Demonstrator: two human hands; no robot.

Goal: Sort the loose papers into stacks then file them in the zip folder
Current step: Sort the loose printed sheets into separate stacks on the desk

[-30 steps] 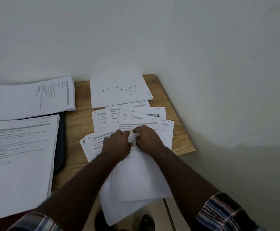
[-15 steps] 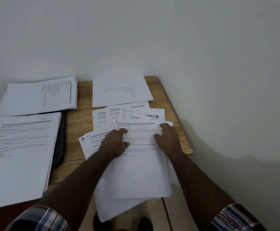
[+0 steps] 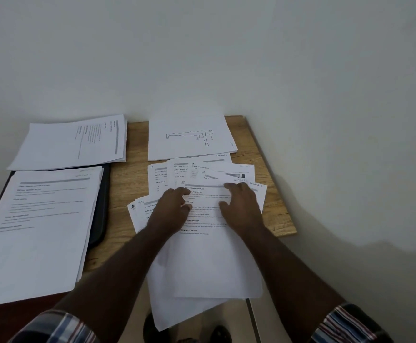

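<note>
A: Quick one. Hands?

B: Both hands lie palm-down on the fanned loose papers in the middle of the tabletop. Left hand has its fingers spread, forefinger on the top sheet's heading. Right hand rests flat on the same sheet near its right edge. Neither grips anything.

A: Where's the rest?

B: Three sorted stacks: the big stack at left, lying on the dark zip folder; a sideways stack behind it; a drawing stack at the back.

A: Handling?

B: Thin, light, floppy sheets, slick on each other, so I'd expect them to slide and fan rather than lift as one. The near ends overhang the tabletop edge and could droop or slip off.

A: Where to grab?

B: Probably pinch the top sheet at a free corner or the overhanging near edge, thumb under, while the other hand pins the ones below.
</note>
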